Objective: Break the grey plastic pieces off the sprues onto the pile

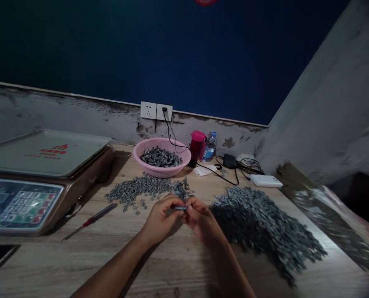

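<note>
A pale wood-grain table (94, 258) stands against a stained grey wall (110, 114), with a dark blue panel (172, 54) above it. Near the middle, the left hand (161, 217) and right hand (200, 217) meet at the fingertips. The fingers of both are pinched closed on one small, slim grey piece (180, 208), held just above the table; its finer details are too small to tell.

The work looks well under way but far from over. On the far side, a round pink plastic basket (162, 172) already holds a mound of dark grey pieces (162, 156), which seem to be the ones dealt with, though their exact form is unclear. Still lying loose are a spread of tiny grey parts (141, 188) left of and beyond the hands, a small grey cluster (180, 188) just beyond them, and a broad heap of slender grey parts (265, 223) to the right. That heap looks larger than the basket's load, so much probably remains. The piece between the fingers appears to be in progress.
</note>
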Motion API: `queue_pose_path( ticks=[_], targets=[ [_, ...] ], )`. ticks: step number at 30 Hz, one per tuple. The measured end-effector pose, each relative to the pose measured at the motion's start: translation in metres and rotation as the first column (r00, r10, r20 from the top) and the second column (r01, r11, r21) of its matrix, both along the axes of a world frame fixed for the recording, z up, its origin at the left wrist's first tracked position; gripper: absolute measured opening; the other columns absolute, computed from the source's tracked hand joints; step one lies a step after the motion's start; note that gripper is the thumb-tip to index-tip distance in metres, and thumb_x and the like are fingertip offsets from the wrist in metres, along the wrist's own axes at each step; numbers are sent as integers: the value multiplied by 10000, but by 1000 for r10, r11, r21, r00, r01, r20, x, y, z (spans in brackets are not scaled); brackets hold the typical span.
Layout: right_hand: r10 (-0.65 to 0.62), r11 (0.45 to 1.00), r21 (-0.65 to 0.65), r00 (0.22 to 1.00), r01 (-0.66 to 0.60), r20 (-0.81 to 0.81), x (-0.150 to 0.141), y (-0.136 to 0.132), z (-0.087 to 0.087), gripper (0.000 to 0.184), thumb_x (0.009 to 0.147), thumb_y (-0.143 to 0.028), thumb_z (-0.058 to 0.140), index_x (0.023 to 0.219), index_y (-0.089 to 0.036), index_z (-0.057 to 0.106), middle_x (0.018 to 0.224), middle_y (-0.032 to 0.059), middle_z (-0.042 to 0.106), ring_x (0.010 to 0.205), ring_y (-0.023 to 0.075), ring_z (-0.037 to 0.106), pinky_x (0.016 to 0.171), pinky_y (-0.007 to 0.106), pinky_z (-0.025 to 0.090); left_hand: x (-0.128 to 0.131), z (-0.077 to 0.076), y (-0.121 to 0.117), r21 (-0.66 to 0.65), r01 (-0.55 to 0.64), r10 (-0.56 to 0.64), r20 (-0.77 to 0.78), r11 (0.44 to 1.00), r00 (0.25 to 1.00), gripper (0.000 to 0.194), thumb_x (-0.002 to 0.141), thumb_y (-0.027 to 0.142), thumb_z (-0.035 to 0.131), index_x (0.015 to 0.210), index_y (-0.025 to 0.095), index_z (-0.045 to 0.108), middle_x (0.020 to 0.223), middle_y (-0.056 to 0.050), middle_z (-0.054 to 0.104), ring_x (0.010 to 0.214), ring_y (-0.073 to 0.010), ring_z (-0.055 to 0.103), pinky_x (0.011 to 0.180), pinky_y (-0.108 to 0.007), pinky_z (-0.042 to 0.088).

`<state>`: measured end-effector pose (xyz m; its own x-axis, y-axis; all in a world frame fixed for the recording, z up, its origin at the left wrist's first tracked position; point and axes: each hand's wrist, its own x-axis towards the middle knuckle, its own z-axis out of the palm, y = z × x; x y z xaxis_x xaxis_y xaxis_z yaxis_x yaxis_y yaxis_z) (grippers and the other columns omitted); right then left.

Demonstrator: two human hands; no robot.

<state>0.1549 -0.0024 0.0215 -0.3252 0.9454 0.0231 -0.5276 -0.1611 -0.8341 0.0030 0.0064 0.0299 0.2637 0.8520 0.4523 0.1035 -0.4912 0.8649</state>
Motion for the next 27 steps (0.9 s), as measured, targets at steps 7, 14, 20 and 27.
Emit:
queue_pose_path(
  ticks=[7,14,20,27],
  targets=[
    [47,999,-19,969,-44,242,13,1,8,198,716,-299,689,749,-158,553,673,15,610,615,119,567,608,253,441,0,-2,-1,-24,14,-15,-40,1000,999,76,770,136,568,817,168,618,837,-31,610,836,-155,559,791,-280,420],
    [-72,996,-30,941,87,332,9,8,-2,264,625,-284,734,716,-165,516,581,-10,613,514,113,558,509,242,456,-2,-3,1,92,29,-17,-132,995,991,100,793,151,544,858,181,614,869,-48,613,874,-177,543,804,-308,422],
    [-95,995,69,885,71,456,12,13,-9,243,614,-277,708,699,-180,502,490,-40,583,413,90,495,443,213,394,-7,-3,3,216,90,-28,-275,972,961,111,798,140,530,862,183,611,822,-47,607,839,-183,527,788,-324,408],
    [-205,978,137,835,157,510,4,14,-20,198,586,-256,711,660,-172,548,527,-29,572,481,105,510,501,229,384,-5,-9,5,387,-8,200,-460,922,865,74,792,162,533,821,166,601,826,-57,604,832,-198,498,767,-342,387]
  ],
)
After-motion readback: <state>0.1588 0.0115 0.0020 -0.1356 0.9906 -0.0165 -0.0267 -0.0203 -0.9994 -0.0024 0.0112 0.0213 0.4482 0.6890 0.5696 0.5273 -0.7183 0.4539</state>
